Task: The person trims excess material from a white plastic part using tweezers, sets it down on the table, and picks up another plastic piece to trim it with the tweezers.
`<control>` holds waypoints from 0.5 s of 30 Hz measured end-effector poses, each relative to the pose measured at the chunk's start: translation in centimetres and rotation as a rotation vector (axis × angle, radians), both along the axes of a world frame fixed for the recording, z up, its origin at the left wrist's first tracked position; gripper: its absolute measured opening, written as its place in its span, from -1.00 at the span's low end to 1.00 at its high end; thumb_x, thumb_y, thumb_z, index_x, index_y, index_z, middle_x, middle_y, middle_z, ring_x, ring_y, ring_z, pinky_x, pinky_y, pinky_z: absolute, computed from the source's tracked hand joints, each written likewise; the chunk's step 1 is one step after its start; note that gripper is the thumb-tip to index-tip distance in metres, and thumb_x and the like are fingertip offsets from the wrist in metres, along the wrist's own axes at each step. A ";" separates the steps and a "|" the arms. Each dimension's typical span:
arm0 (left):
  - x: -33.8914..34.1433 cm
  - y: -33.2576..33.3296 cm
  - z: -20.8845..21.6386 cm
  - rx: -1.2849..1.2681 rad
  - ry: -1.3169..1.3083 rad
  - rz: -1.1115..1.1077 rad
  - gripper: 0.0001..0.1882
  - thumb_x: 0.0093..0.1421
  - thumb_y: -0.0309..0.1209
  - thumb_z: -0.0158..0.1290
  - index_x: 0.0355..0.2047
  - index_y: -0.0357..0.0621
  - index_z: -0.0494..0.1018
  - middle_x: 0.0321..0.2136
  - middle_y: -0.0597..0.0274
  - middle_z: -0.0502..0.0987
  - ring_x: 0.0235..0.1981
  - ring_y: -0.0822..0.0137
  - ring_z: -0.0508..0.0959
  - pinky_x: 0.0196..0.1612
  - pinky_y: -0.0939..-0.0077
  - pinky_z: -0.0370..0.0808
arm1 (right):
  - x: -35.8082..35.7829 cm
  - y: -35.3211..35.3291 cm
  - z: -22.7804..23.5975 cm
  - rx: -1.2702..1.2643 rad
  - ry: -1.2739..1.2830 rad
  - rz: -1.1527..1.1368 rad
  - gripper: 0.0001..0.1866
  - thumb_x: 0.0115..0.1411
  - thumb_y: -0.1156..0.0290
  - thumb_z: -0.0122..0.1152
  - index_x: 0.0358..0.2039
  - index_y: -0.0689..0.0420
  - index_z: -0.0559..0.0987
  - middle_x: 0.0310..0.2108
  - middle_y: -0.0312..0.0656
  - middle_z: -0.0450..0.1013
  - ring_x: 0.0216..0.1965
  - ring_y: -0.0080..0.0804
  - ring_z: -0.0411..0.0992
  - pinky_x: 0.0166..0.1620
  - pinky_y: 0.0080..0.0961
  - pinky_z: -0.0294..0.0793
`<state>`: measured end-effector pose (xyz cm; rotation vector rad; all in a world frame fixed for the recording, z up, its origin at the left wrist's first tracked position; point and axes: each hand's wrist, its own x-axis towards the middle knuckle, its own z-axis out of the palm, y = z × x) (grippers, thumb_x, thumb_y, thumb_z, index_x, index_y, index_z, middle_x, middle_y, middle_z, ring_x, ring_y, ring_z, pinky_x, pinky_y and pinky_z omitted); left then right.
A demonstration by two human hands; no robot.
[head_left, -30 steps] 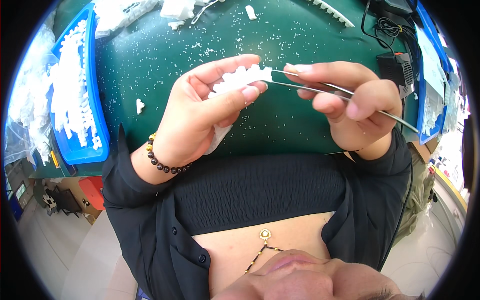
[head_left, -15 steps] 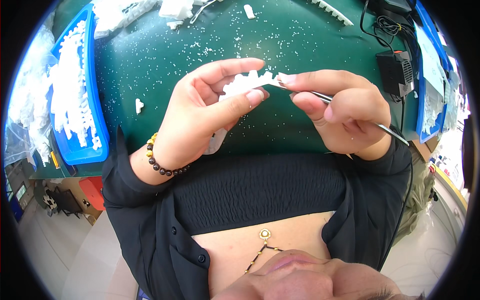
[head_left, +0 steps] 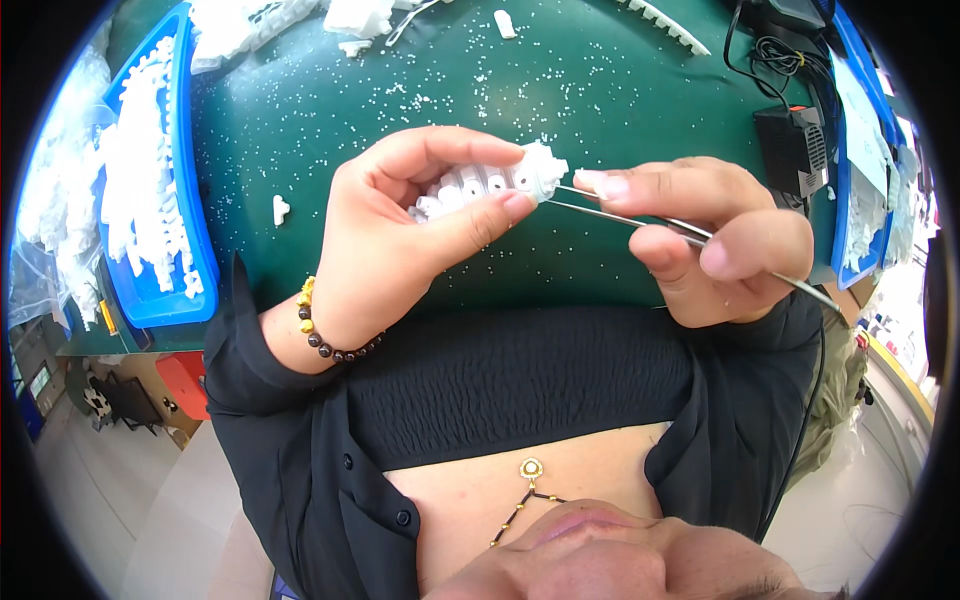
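Note:
A white segmented plastic strip (head_left: 497, 182) with small dark holes and knobbly ends is pinched between the thumb and fingers of my left hand (head_left: 385, 215). Part of it lies hidden in the palm. Slim metal tweezers (head_left: 690, 235) are gripped in my right hand (head_left: 735, 230), their two prongs spread apart and pointing left. The tips reach the strip's right end; whether they touch it I cannot tell. Something white shows at the right index fingertip, a nail or a small piece.
White specks are scattered over the green table (head_left: 330, 110). A blue tray (head_left: 205, 290) of white parts stands at the left. One small white piece (head_left: 281, 210) lies near it. Another white strip (head_left: 665, 25), a black adapter (head_left: 790, 150) with cables and a blue bin (head_left: 850, 250) are at the right.
The strip has turned in my left hand, so its holed face now shows. My right hand has shifted right and slightly down, and the tweezers' prongs appear wider apart.

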<state>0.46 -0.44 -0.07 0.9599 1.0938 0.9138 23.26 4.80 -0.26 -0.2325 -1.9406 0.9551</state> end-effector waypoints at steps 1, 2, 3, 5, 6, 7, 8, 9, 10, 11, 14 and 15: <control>0.0 0.0 -0.1 0.036 0.013 -0.013 -0.61 0.05 -0.68 0.18 -0.07 -0.36 0.43 -0.17 0.12 0.56 -0.16 0.42 0.55 -0.05 0.59 0.46 | -0.1 -0.1 -0.3 0.006 0.006 0.015 -0.71 0.14 0.70 0.15 -0.31 0.13 0.24 -0.31 0.26 0.49 -0.38 -0.08 0.57 -0.33 -0.35 0.60; 0.0 0.0 -0.1 0.073 0.025 -0.027 -0.61 0.04 -0.68 0.19 -0.08 -0.36 0.43 -0.17 0.11 0.55 -0.15 0.42 0.55 -0.04 0.58 0.46 | -0.3 -0.2 -0.6 0.012 0.012 0.029 -0.71 0.17 0.70 0.12 -0.29 0.13 0.20 -0.29 0.31 0.48 -0.36 -0.04 0.58 -0.29 -0.29 0.62; 0.2 0.0 -0.1 0.073 0.024 -0.032 -0.61 0.04 -0.68 0.19 -0.08 -0.36 0.43 -0.17 0.11 0.55 -0.15 0.42 0.55 -0.04 0.58 0.46 | -0.6 -0.3 -0.9 0.064 0.056 -0.009 -0.65 0.05 0.72 0.24 -0.36 0.12 0.24 -0.30 0.21 0.50 -0.42 -0.09 0.57 -0.37 -0.34 0.61; 0.6 -0.2 -0.1 0.155 0.006 0.044 -0.60 0.04 -0.69 0.19 -0.07 -0.37 0.42 -0.16 0.11 0.55 -0.15 0.43 0.54 -0.04 0.57 0.46 | -0.8 0.1 -1.1 0.110 0.073 0.008 -0.63 -0.04 0.73 0.32 -0.43 0.14 0.27 -0.31 0.16 0.50 -0.45 -0.10 0.57 -0.43 -0.37 0.60; 0.6 -0.2 -0.2 0.153 0.010 0.050 -0.60 0.04 -0.69 0.19 -0.07 -0.37 0.42 -0.16 0.11 0.55 -0.15 0.43 0.54 -0.04 0.57 0.46 | -0.8 0.2 -1.2 0.134 0.082 0.015 -0.62 -0.08 0.73 0.36 -0.47 0.14 0.29 -0.31 0.14 0.51 -0.47 -0.11 0.57 -0.46 -0.38 0.60; 0.6 -0.2 -0.2 0.173 0.036 0.040 -0.63 0.05 -0.67 0.20 -0.09 -0.34 0.46 -0.20 0.17 0.56 -0.19 0.48 0.54 -0.10 0.63 0.48 | -0.9 0.2 -1.0 0.173 0.063 0.014 -0.64 -0.08 0.71 0.36 -0.48 0.15 0.30 -0.32 0.14 0.50 -0.47 -0.12 0.57 -0.47 -0.39 0.59; 0.6 -0.2 -0.3 0.194 0.063 0.031 -0.65 0.05 -0.65 0.21 -0.11 -0.31 0.49 -0.23 0.23 0.58 -0.24 0.54 0.55 -0.16 0.68 0.50 | -0.9 0.1 -0.9 0.193 0.057 0.010 -0.65 -0.07 0.68 0.36 -0.48 0.15 0.30 -0.33 0.14 0.50 -0.47 -0.12 0.57 -0.48 -0.39 0.59; 0.6 -0.2 -0.3 0.195 0.061 0.028 -0.65 0.05 -0.65 0.21 -0.11 -0.31 0.49 -0.23 0.23 0.58 -0.24 0.54 0.55 -0.16 0.68 0.50 | -1.0 0.1 -0.9 0.214 0.052 0.007 -0.67 -0.05 0.65 0.36 -0.48 0.16 0.31 -0.34 0.13 0.50 -0.48 -0.13 0.57 -0.49 -0.40 0.59; 0.6 -0.2 -0.4 0.179 0.048 0.023 -0.65 0.05 -0.64 0.21 -0.10 -0.31 0.49 -0.23 0.23 0.58 -0.24 0.54 0.55 -0.16 0.68 0.50 | -1.1 0.1 -0.9 0.232 0.048 0.007 -0.68 -0.04 0.62 0.37 -0.48 0.16 0.32 -0.34 0.13 0.50 -0.48 -0.14 0.57 -0.51 -0.41 0.59; 0.6 -0.2 -0.4 0.164 0.035 0.018 -0.64 0.06 -0.64 0.21 -0.09 -0.31 0.49 -0.22 0.23 0.58 -0.24 0.53 0.54 -0.16 0.67 0.50 | -1.1 0.2 -0.8 0.279 0.041 -0.012 -0.69 -0.03 0.62 0.36 -0.48 0.16 0.32 -0.36 0.12 0.50 -0.48 -0.14 0.57 -0.51 -0.42 0.58; 0.4 0.0 -0.1 0.071 0.024 -0.046 -0.60 0.08 -0.68 0.15 -0.03 -0.40 0.41 -0.12 0.09 0.54 -0.11 0.40 0.53 -0.01 0.56 0.44 | -1.3 0.2 -0.8 0.338 0.039 -0.047 -0.71 -0.02 0.61 0.35 -0.48 0.17 0.33 -0.38 0.10 0.51 -0.49 -0.16 0.57 -0.52 -0.44 0.58; 0.4 0.0 -0.2 0.071 0.024 -0.048 -0.60 0.08 -0.68 0.15 -0.03 -0.40 0.41 -0.12 0.09 0.54 -0.11 0.40 0.53 -0.01 0.56 0.44 | -1.3 0.2 -0.8 0.344 0.042 -0.055 -0.71 -0.02 0.60 0.35 -0.48 0.17 0.33 -0.38 0.10 0.51 -0.49 -0.16 0.57 -0.52 -0.44 0.57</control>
